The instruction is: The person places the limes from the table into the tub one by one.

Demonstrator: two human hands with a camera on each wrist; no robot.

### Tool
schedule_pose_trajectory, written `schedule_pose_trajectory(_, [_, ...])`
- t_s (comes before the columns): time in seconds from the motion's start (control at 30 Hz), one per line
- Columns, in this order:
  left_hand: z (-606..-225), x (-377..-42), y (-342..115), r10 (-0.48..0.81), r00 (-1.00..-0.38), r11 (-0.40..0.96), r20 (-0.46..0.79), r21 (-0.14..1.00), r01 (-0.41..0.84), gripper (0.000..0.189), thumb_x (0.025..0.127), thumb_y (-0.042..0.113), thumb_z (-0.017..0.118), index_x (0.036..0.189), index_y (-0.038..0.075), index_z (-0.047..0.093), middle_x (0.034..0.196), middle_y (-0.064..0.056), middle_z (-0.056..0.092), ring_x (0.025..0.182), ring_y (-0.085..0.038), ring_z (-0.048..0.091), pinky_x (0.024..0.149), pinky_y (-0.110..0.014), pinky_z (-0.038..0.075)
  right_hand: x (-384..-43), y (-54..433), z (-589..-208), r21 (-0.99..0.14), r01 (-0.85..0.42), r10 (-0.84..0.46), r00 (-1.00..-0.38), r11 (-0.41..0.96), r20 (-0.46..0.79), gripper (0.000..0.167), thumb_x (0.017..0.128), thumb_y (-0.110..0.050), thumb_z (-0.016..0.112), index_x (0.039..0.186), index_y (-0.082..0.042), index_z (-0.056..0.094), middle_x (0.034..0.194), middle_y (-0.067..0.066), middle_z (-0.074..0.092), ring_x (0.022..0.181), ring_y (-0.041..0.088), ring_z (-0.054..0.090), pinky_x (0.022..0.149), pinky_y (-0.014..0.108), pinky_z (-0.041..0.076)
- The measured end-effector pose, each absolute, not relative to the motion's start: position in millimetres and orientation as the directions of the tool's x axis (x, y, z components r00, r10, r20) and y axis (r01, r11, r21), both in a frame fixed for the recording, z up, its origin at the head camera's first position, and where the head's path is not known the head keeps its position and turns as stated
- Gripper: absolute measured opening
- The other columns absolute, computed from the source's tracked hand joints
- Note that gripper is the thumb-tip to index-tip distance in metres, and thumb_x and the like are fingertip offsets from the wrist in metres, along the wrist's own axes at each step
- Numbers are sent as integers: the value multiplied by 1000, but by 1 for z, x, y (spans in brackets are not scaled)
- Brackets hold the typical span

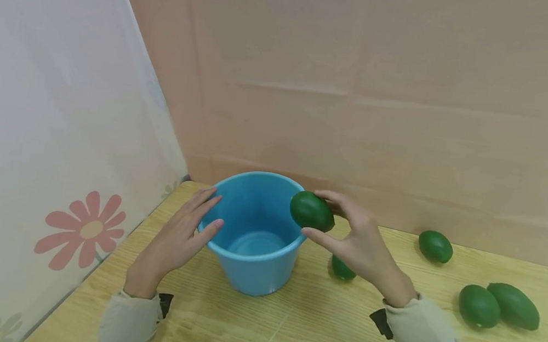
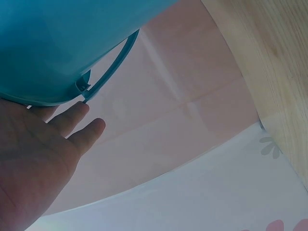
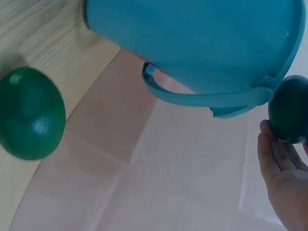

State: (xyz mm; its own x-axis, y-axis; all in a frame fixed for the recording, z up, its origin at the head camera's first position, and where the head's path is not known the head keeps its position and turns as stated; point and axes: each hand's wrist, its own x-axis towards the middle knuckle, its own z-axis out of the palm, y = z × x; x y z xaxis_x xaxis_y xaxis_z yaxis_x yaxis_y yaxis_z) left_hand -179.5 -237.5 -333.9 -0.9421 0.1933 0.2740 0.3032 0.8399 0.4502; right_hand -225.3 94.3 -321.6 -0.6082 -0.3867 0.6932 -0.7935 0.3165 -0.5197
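Note:
A light blue bucket [image 1: 256,274] stands upright on the wooden table; its inside looks bare. My right hand [image 1: 358,242] grips a dark green oval fruit [image 1: 311,210] between thumb and fingers, at the bucket's right rim. In the right wrist view that fruit [image 3: 289,110] is beside the rim, near the handle joint. My left hand [image 1: 175,241] is at the bucket's left rim with its fingers spread and fairly straight, holding nothing. Seen from the left wrist, its fingers [image 2: 72,118] lie close against the rim; whether they touch it is unclear.
Another green fruit [image 1: 342,268] lies right of the bucket, partly hidden under my right hand. Farther right are one fruit [image 1: 435,246] near the back and two touching fruits, one rounder [image 1: 479,306], one longer [image 1: 514,306]. A flower-patterned sheet [image 1: 61,117] borders the table [image 1: 219,331] on the left.

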Motion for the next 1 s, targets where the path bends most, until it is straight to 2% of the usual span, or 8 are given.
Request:
schedule_pose_trajectory(0.33, [-334, -180, -237, 189, -945, 835, 266, 463, 297, 62, 103, 45, 47, 154, 13, 36, 166, -3, 23, 155, -33, 11, 117, -66, 23, -229, 81, -324, -568, -766, -379, -642, 300, 666, 67, 76, -10, 86, 136, -12, 57, 126, 2, 66, 108, 15, 67, 92, 31, 57])
schedule_pose_trajectory(0.53, [-334, -179, -237, 185, -946, 834, 268, 465, 295, 61, 103, 45, 47, 154, 13, 37, 165, -3, 23, 155, -34, 12, 116, -67, 24, -232, 75, -324, -571, -769, -375, -639, 288, 671, 67, 77, -11, 86, 137, -12, 57, 127, 1, 65, 108, 15, 66, 92, 29, 57])
schedule_pose_trajectory(1.0, [-335, -180, -237, 182, -948, 837, 262, 465, 289, 61, 103, 45, 46, 154, 14, 37, 166, -4, 23, 155, -34, 11, 114, -69, 25, -234, 61, -326, -577, -753, -429, -655, 316, 622, 64, 79, -20, 85, 137, -12, 57, 132, 3, 62, 116, 17, 62, 92, 33, 56])
